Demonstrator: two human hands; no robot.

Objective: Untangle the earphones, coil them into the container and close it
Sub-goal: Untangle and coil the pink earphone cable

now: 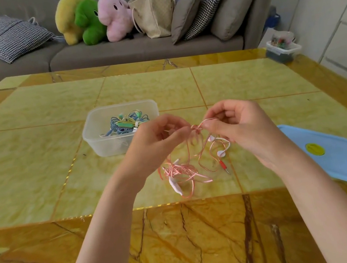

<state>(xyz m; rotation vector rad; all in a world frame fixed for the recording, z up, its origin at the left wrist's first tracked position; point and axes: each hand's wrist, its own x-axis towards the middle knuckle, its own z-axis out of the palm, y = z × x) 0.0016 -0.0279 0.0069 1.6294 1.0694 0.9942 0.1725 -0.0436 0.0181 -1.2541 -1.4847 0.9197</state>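
1. A grey sofa [130,46] ran along the far side of the room, carrying checked cushions [7,38], three plush toys in yellow [67,16], green [88,21] and pink [115,17], and a beige tote bag [154,13].
2. A yellow-green stone table [34,154] with a brown veined border filled the foreground, and everything for the task lay on it.
3. A blue lid [332,150] with a round yellow sticker lay flat near the table's right edge, well apart from the container.
4. The clear plastic container [101,143] stood open, left of centre, just behind the left hand; a bundle of blue and green earphones [124,123] lay inside it.
5. The left hand [155,141] was raised over the table with its fingers curled, thumb and forefinger pinching the pink cord at a knot.
6. The right hand [240,124] was held level with it, fingers bent, pinching the same cord on the knot's other side; the two sets of fingertips sat very near each other.
7. The pink earphones [184,173] hung from that knot between the hands, and the rest lay in a loose tangle on the table below, with white earbuds [220,153] and the red plug [222,165] to the right of the heap.
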